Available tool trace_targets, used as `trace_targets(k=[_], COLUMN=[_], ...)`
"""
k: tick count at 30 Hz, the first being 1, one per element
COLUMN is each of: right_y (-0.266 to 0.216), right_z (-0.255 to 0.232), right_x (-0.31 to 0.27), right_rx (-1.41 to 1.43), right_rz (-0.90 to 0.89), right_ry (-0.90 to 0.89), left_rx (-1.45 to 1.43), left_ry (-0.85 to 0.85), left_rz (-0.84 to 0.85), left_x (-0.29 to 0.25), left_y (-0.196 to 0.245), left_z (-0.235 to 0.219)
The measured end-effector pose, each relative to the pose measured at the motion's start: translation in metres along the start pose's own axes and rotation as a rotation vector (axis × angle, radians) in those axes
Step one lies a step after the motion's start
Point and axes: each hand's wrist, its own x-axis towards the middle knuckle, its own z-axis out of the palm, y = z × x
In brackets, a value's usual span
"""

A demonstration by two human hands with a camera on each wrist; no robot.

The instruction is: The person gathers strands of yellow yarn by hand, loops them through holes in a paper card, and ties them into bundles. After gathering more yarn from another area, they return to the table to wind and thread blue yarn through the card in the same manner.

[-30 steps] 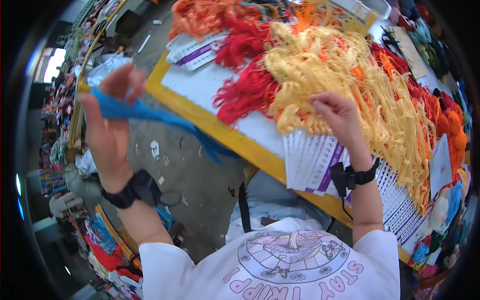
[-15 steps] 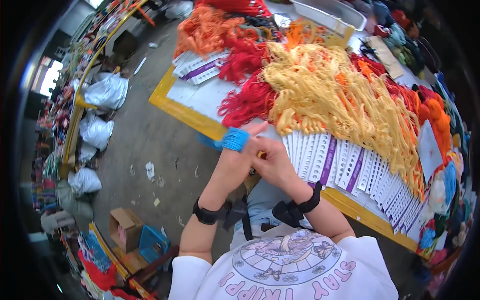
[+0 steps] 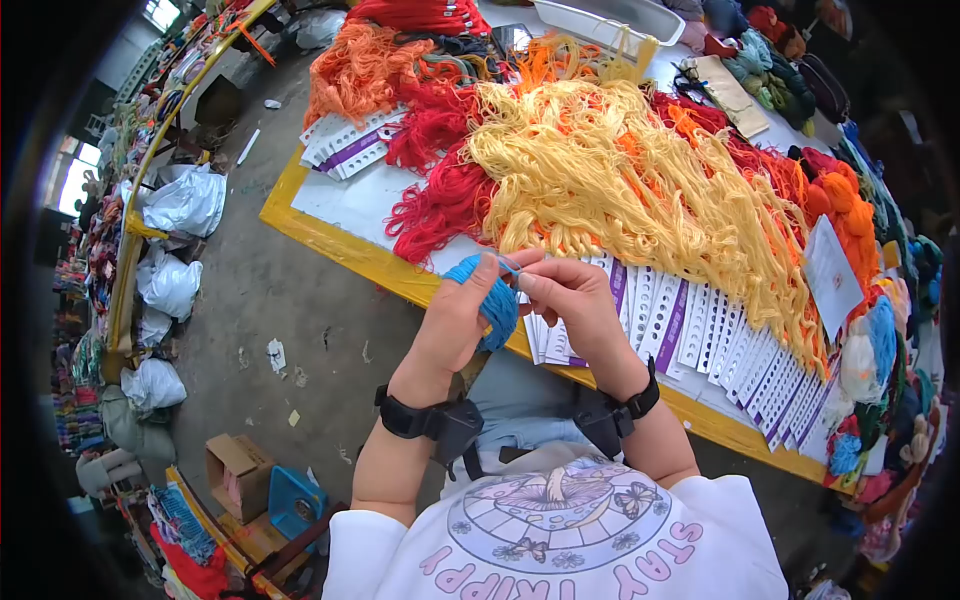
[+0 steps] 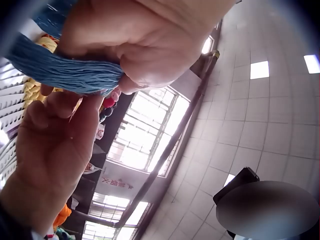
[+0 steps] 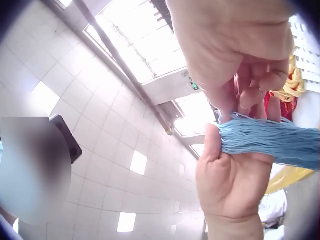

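A hank of blue thread (image 3: 497, 312) lies across my left hand (image 3: 450, 328), whose thumb presses on it near one end. My right hand (image 3: 582, 303) meets it there, with thumb and forefinger pinching the strands at that end. In the right wrist view, the left hand (image 5: 235, 182) holds the blue thread (image 5: 272, 142) from below, and its loose length runs off to the right. From the left wrist, the blue thread (image 4: 65, 72) passes between the two hands, the right hand (image 4: 60, 132) beneath it.
Yellow thread (image 3: 600, 170) is heaped on the yellow-edged table (image 3: 345, 245), beside red (image 3: 435, 205) and orange (image 3: 360, 75) hanks. White hole-punched cards (image 3: 655, 310) line the near edge. White bags (image 3: 185, 200) and a cardboard box (image 3: 238, 470) stand on the floor at left.
My left hand has come in from the far left with the blue thread, and my right hand has left the yellow heap to meet it. The thread now hangs bunched over the left hand.
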Motion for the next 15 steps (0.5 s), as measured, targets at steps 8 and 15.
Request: trace_targets(k=[8,15], right_y=[0.000,0.002], right_z=[-0.009,-0.067], right_x=[0.001,0.015], right_rx=[-0.083,0.528], right_rz=[-0.083,-0.361], right_ry=[0.104,0.412], left_rx=[0.181,-0.576], left_ry=[0.175,0.217], left_rz=[0.088,0.138], left_x=[0.014,0.009], left_y=[-0.014,-0.008], left_z=[-0.002,-0.063])
